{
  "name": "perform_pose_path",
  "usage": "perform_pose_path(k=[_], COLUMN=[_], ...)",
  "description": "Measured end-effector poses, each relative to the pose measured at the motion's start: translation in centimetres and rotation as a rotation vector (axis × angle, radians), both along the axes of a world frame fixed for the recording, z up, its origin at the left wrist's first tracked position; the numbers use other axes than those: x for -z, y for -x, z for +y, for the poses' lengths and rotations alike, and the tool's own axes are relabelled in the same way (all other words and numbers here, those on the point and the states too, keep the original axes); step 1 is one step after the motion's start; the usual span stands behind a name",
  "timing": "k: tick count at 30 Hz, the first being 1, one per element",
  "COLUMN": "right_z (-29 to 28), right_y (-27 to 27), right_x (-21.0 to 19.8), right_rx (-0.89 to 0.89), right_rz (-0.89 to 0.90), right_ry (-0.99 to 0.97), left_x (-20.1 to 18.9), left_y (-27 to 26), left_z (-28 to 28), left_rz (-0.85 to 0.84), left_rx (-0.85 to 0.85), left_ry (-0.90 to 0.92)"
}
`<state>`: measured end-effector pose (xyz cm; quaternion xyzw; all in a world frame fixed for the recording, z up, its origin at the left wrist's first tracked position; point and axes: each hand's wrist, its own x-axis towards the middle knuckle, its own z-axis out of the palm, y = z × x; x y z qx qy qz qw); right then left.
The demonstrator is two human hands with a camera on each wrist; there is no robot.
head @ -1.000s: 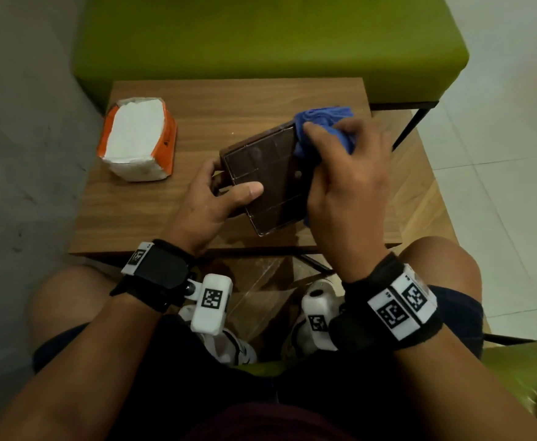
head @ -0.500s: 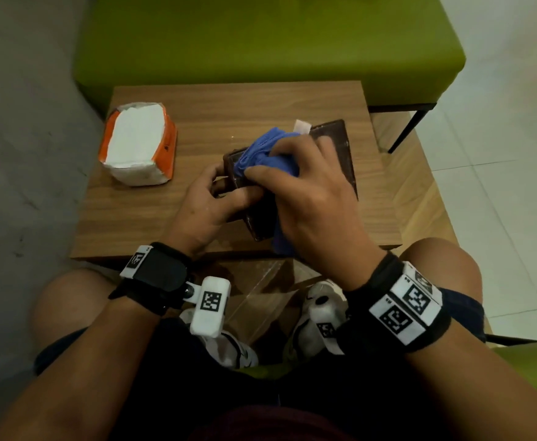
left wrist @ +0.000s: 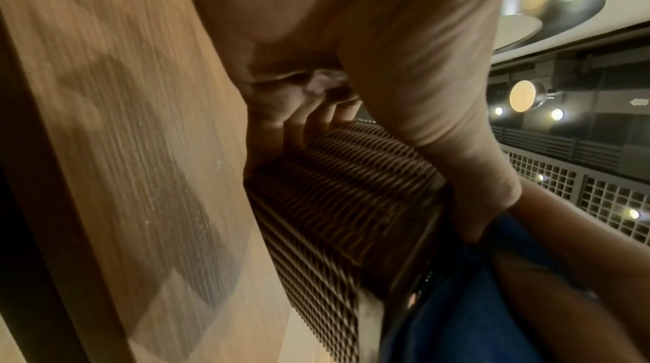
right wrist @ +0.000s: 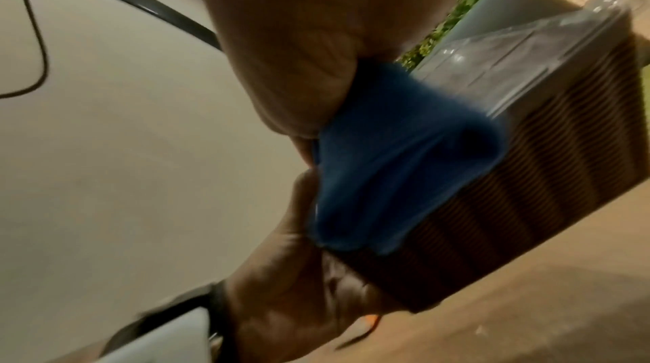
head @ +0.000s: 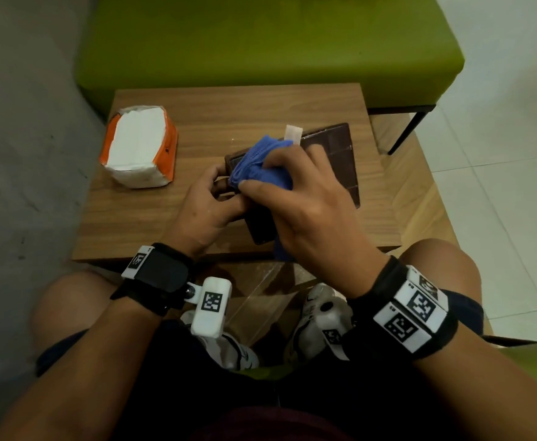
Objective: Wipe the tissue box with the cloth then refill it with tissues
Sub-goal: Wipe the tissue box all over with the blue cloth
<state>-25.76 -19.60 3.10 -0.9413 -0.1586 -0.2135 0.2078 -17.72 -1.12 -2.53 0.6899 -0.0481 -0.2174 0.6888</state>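
A dark brown woven tissue box [head: 334, 157] with a glossy top stands on the wooden table [head: 229, 103], a white tissue tab [head: 293, 133] sticking out of it. My left hand [head: 210, 202] grips the box's near left corner, fingers curled round the woven side [left wrist: 344, 188]. My right hand [head: 299, 198] holds a bunched blue cloth [head: 261, 168] against the box's left top. In the right wrist view the blue cloth [right wrist: 397, 163] hangs over the box edge [right wrist: 527, 163]. An orange pack of white tissues [head: 140, 144] lies at the table's left.
A green upholstered bench [head: 261, 36] stands behind the table. A grey wall runs along the left and white floor tiles [head: 499, 186] lie to the right. My knees and white shoes [head: 238, 354] are below the table's near edge.
My right hand has swept the blue cloth from the box's far right corner across to its left side. The left hand has kept its grip on the box.
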Motion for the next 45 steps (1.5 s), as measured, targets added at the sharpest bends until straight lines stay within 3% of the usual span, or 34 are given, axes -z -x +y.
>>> perform_pose_path(k=[2,6,8,11,16,21,25,29,33,38,41,45], right_z=[-1.5,-3.7,-1.7,-0.3,-3.6,-2.3,-3.4,-2.0,-3.3,-2.6,-3.8,-1.1], right_y=[-0.1,-0.6,0.2,1.5,-0.2,1.3,0.0,0.5,-0.7,0.3,0.1,2.1], right_x=[0.5,1.1,1.1,1.5,1.4,2.5,1.8,1.5,0.9,1.5,1.7,2.5], right_rx=[0.074,0.396,0.362,0.174,0.455,0.248,0.421,0.293,0.405,0.285,0.422,0.248], right_rz=[-0.024,-0.107,-0.076,-0.010,-0.139,-0.049,-0.142,-0.145,-0.174,-0.133,-0.143,-0.057], right_ry=[-0.036,-0.251,-0.185,-0.034,-0.264,-0.055,-0.248,-0.085,-0.231,-0.086,-0.229,-0.100], left_x=[0.0,0.3,0.5,0.5,0.3,0.1,0.1,-0.1,0.0,0.2,0.3,0.2], left_y=[0.0,0.0,0.0,0.1,0.1,0.0,0.2,0.2,0.2,0.5,0.7,0.6], left_z=[0.2,0.1,0.1,0.2,0.6,0.6,0.2,0.2,0.4,0.4,0.2,-0.3], left_rz=[0.008,0.030,0.041,0.039,0.037,0.048,0.036,0.040,0.022,0.036,0.041,0.031], left_rx=[-0.036,-0.059,-0.052,-0.063,-0.077,-0.097,-0.077,-0.076,-0.056,-0.084,-0.094,-0.138], left_ry=[-0.010,0.005,0.028,0.034,0.056,0.043,0.051,0.043,0.032,0.048,0.068,0.111])
